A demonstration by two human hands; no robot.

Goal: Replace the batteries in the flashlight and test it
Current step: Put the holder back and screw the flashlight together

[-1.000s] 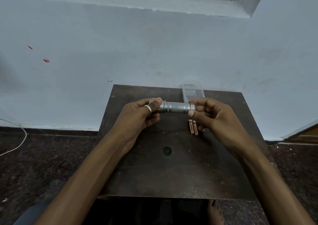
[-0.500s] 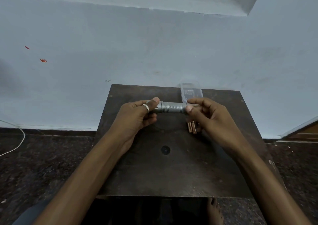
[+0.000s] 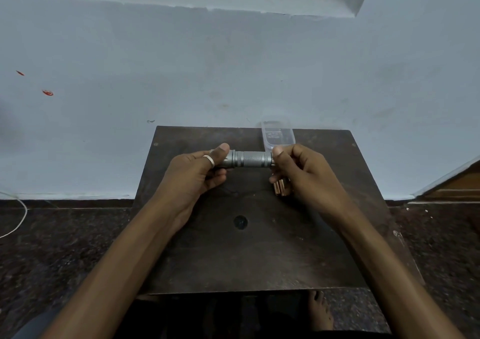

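Note:
A grey metal flashlight (image 3: pixel 250 159) is held level above the dark wooden table (image 3: pixel 249 255). My left hand (image 3: pixel 197 172), with a ring on the thumb, grips its left end. My right hand (image 3: pixel 304 172) pinches the right end, covering the tail cap. Copper-coloured batteries (image 3: pixel 279 188) lie on the table just under my right hand, partly hidden by its fingers.
A clear plastic box (image 3: pixel 278 134) stands at the table's far edge, close behind the flashlight. A dark round hole (image 3: pixel 240 222) marks the table's middle. The pale wall rises right behind the table. A white cord (image 3: pixel 18 216) lies on the dark floor at left. A bare foot (image 3: pixel 320 310) shows below the table.
My right hand has closed further over the flashlight's right end, its fingers curling around it. The flashlight stays level in about the same place.

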